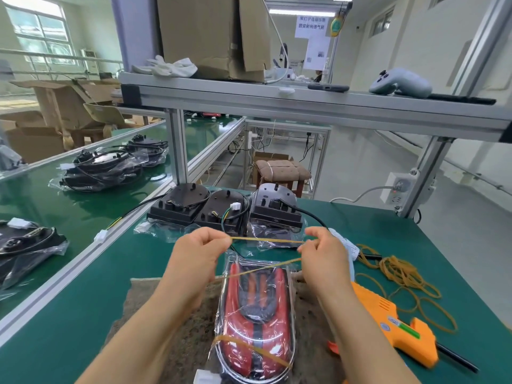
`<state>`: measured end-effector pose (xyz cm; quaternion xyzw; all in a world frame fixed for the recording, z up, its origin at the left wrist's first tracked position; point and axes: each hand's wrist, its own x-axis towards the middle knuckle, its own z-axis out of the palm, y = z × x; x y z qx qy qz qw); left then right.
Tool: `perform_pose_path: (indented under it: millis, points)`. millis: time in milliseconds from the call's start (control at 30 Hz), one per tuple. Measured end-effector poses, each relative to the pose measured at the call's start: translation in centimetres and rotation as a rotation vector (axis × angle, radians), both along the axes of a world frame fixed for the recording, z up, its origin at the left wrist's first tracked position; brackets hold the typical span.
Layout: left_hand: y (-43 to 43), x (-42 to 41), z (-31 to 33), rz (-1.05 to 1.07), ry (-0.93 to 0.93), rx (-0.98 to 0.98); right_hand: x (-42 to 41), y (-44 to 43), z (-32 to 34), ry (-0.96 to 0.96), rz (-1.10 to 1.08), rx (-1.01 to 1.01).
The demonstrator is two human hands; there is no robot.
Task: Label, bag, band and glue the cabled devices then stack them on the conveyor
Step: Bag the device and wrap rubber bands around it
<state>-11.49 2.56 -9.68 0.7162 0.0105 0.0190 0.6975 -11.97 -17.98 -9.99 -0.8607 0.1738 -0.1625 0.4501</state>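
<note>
At the bottom middle of the frame lies the red device [256, 322], wrapped in a clear bag [288, 275]. It rests on a rough brown mat [171, 314], which likely keeps it from sliding. One band [249, 349] already goes around its near end, so the bag stays shut there.

Just above it, both hands pull a second band [266, 241] wide. The left hand [198, 259] pinches one end between thumb and finger, closed tight on it. The right hand [325, 256] pinches the other end the same way. The band is stretched into a long loop over the far end of the device, and I think it is held open like this so it can slip over that end. So the banding step looks half done.

At the lower right lies an orange glue gun [393, 325], close by for the gluing step. Past it, a heap of spare bands [399, 273] is in easy reach.

The table [69, 314] has a smooth green top. Farther up in the middle, black devices [221, 206] with cables wait in a row.

On the left runs the green conveyor [36, 206] with bagged devices [102, 167] stacked on it.

Above, a metal shelf [304, 103] holds a box [213, 34], white gloves [169, 66] and a grey controller [399, 83]. Behind is a bright room with a window [38, 29] at the upper left.
</note>
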Motion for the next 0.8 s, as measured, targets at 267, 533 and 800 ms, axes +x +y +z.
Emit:
perform_pose_path:
  millis: [267, 533, 800]
  points:
    - [1.2, 3.1, -3.1, -0.027, 0.210, 0.369, -0.3, -0.1, -1.8, 0.329, 0.106, -0.155]
    - [-0.4, 2.7, -2.0, -0.130, 0.308, 0.528, 0.0, 2.2, -0.8, 0.372, 0.242, -0.281]
    - [0.5, 0.8, 3.3, -0.071, -0.140, 0.418, -2.1, 2.8, 4.8, -0.060, 0.202, -0.177]
